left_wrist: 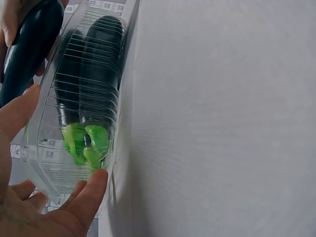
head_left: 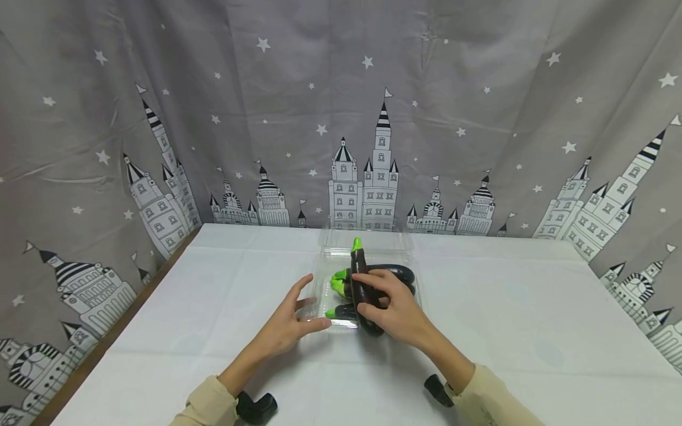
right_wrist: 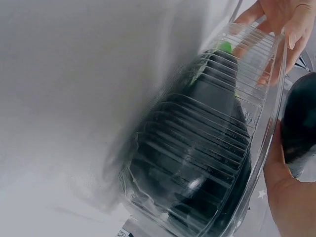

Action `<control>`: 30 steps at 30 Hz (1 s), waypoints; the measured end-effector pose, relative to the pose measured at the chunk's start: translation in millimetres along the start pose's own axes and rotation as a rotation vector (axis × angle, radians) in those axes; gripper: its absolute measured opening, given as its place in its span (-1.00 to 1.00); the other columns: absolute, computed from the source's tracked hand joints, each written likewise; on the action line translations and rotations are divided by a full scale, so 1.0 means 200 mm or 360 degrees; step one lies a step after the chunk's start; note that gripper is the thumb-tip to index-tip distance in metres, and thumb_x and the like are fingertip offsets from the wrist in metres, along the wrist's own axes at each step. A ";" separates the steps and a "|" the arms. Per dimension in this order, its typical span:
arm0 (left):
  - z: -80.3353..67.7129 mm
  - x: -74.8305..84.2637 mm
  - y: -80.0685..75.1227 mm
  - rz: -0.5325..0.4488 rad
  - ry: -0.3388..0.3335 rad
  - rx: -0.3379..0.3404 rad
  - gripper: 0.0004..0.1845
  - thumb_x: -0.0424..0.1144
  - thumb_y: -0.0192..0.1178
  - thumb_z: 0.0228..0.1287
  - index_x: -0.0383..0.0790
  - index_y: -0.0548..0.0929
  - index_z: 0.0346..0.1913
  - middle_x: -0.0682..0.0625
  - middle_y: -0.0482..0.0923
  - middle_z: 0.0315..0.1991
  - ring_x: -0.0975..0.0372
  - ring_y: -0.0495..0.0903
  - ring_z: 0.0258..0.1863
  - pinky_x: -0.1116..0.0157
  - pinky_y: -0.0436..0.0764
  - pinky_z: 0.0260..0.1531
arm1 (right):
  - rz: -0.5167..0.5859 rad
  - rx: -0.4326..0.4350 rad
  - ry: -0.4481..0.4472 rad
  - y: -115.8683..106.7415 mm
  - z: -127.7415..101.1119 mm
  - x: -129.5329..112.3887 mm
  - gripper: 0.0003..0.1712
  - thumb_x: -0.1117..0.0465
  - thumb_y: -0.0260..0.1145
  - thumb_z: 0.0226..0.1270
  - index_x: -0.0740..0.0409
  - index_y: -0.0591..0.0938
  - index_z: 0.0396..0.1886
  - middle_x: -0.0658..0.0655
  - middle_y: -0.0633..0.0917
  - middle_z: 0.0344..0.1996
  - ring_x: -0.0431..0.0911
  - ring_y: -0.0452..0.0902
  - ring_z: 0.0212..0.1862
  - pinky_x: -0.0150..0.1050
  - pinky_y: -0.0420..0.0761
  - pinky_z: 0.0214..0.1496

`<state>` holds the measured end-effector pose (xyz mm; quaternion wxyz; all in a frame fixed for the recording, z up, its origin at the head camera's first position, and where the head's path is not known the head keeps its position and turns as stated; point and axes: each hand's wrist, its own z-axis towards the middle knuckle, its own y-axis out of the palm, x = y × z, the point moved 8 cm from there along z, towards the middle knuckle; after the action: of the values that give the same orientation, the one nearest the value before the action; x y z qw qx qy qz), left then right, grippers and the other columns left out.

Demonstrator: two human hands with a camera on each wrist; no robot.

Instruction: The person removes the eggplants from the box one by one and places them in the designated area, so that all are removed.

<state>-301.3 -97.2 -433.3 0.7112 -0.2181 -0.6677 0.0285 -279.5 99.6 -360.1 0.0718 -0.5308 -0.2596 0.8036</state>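
Note:
My right hand grips a dark purple eggplant with a green stem end, thumb on one side and fingers on the other. The eggplant is tilted across the top of a clear plastic container, its round end past the near rim. Several more eggplants lie crosswise inside, green ends to the left. At the container's left end is my left hand, fingers spread and its thumb by the near corner. Through the ribbed wall, the left wrist view shows two eggplants side by side.
The container's clear lid lies folded back at the far side. A white cloth covers the table, and a grey curtain with castles and stars hangs behind it. Black wrist-worn pieces show below both forearms.

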 end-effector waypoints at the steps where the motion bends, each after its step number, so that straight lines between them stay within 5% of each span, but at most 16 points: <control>1: 0.00 0.00 0.00 0.0009 0.0003 0.0001 0.06 -0.19 0.48 0.12 -0.06 0.00 0.57 -0.33 0.05 0.48 -0.21 0.25 0.37 -0.06 0.53 0.11 | 0.0013 0.0001 -0.0003 0.00 0.00 0.00 -0.43 0.25 0.36 0.23 0.10 0.58 0.28 0.24 0.47 0.22 0.14 0.50 0.12 -0.05 0.64 0.02; 15: 0.00 0.02 -0.01 0.0024 0.0078 -0.0008 -0.01 -0.22 0.46 0.13 -0.25 0.10 0.53 -0.05 -0.09 0.57 -0.22 0.24 0.37 -0.02 0.48 0.19 | 0.0077 0.0003 -0.0003 -0.04 -0.05 0.00 -0.43 0.22 0.40 0.25 0.15 0.57 0.28 0.22 0.45 0.18 0.13 0.49 0.10 -0.11 0.64 0.02; 30: 0.00 0.05 -0.01 0.0044 0.0132 -0.0023 -0.03 -0.22 0.48 0.11 -0.36 0.15 0.49 -0.13 -0.10 0.57 -0.27 0.26 0.34 -0.05 0.49 0.16 | 0.0080 0.0084 0.0050 -0.15 -0.09 0.03 -0.40 0.25 0.40 0.23 0.11 0.54 0.31 0.20 0.45 0.21 0.13 0.51 0.09 -0.14 0.64 0.03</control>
<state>-300.2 -95.6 -424.3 0.7362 -0.2335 -0.6347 0.0245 -271.3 133.4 -355.2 0.0697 -0.5476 -0.2237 0.8033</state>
